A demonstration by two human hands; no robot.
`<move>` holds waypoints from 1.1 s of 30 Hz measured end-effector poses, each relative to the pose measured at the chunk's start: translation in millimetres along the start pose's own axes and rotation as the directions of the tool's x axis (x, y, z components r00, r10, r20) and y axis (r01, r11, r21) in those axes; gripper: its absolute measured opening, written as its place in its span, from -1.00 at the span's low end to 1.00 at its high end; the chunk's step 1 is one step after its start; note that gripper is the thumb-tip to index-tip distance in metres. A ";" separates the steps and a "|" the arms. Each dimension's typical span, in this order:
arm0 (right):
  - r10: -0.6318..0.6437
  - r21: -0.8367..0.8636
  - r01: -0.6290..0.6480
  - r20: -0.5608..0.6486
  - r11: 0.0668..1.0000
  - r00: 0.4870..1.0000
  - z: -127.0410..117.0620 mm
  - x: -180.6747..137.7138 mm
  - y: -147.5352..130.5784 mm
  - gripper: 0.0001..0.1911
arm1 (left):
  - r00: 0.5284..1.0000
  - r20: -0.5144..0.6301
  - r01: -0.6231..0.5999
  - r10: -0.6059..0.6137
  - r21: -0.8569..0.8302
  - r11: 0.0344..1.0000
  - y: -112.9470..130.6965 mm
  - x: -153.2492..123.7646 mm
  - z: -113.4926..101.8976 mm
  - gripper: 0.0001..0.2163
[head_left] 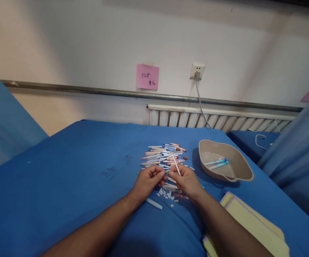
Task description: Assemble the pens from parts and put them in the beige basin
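Observation:
My left hand [148, 180] and my right hand [188, 182] meet fingertip to fingertip over a pile of pen parts [154, 155]. A slim white stick [176, 165], like a pen refill, slants up out of my right hand's closed fingers. My left hand is pinched shut; whatever is at its fingertips is too small to name. Pen barrels, thin sticks and brown-orange pieces make up the pile. Just below my hands lie several small white pieces [167, 195]. A pale blue pen barrel [153, 203] rests by my left wrist.
A beige plastic bin [240, 167] holds blue pens [217, 164] on the right. Folded yellow cloth [251, 221] lies near my right forearm. Blue sheeting [63, 178] covers the table. Behind it are a radiator [181, 117] and a wall socket with a plugged-in cable [197, 71].

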State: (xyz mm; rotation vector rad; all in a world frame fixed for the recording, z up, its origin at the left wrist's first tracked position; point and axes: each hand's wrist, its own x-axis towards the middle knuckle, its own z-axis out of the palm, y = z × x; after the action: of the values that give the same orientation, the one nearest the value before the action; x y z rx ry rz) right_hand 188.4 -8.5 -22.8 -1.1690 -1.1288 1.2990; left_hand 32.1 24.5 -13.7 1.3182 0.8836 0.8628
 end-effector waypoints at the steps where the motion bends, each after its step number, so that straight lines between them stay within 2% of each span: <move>1: 0.003 -0.003 -0.003 0.005 1.000 1.000 -0.1 0.0 0.4 -0.63 | 1.000 0.011 0.005 -0.005 0.006 1.000 0.1 -0.1 -0.2 -0.71; 15: -0.033 0.042 0.031 0.047 0.999 0.998 2.5 -0.9 1.6 -0.57 | 0.992 0.121 0.019 -0.019 0.002 1.000 0.9 -2.1 -0.7 -0.67; 19: -0.103 -0.020 0.104 0.021 0.994 0.994 2.4 0.3 5.8 -0.56 | 0.983 0.180 0.036 -0.034 -0.010 0.999 1.8 -4.3 1.3 -0.68; 22: -0.105 -0.102 0.102 -0.021 0.990 0.994 2.2 0.2 7.2 -0.53 | 0.976 0.212 0.055 -0.049 -0.023 0.998 0.4 -5.1 2.1 -0.68; 25: -0.067 -0.131 0.065 -0.011 0.989 0.998 3.3 -1.3 5.9 -0.50 | 0.983 0.172 0.072 -0.064 -0.045 0.996 -1.5 -3.8 1.1 -0.66; 29: 0.007 -0.047 -0.005 0.056 0.999 0.998 5.8 -3.9 1.6 -0.49 | 0.994 0.100 0.064 -0.054 -0.102 0.993 -2.8 0.5 -2.5 -0.66; 33: 0.054 -0.014 -0.054 0.008 0.998 0.999 4.8 -3.1 -3.0 -0.47 | 0.997 0.069 0.044 -0.040 -0.068 0.997 -2.4 3.5 -4.5 -0.66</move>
State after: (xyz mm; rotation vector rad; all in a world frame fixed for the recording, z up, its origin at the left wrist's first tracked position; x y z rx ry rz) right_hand 184.0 -11.5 -19.3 -1.2121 -1.1207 1.3405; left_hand 29.5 29.4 -16.4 1.2568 0.8186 0.8050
